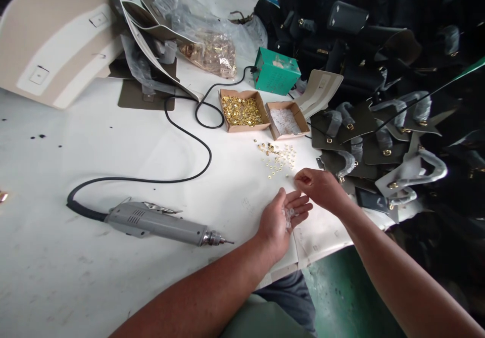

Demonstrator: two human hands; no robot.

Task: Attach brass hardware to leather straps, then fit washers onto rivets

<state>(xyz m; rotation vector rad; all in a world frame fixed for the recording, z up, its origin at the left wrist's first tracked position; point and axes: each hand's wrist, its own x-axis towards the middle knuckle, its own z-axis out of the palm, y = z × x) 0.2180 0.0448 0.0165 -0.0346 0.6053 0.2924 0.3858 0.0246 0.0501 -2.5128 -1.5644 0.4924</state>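
Note:
My left hand (278, 222) is palm up over the table's near edge, its fingers loosely extended, cupping several small clear plastic washers (288, 214). Just beyond it, my right hand (314, 186) is pinched, thumb against fingers, low over the white tabletop; whatever sits in the pinch is too small to make out. In front of the right fingertips lies a scatter of small gold pieces (278, 156), some apparently paired with pale washers. Behind these stand a cardboard box of gold hardware (242, 110) and a smaller box of clear plastic washers (285, 121).
A grey electric screwdriver (162, 223) lies at left, its black cable (151, 180) looping toward a green power box (276, 70). Beige panels (56, 40) and bagged metal parts (214, 55) sit at the back. Dark panels with wrapped handles (386, 148) crowd the right.

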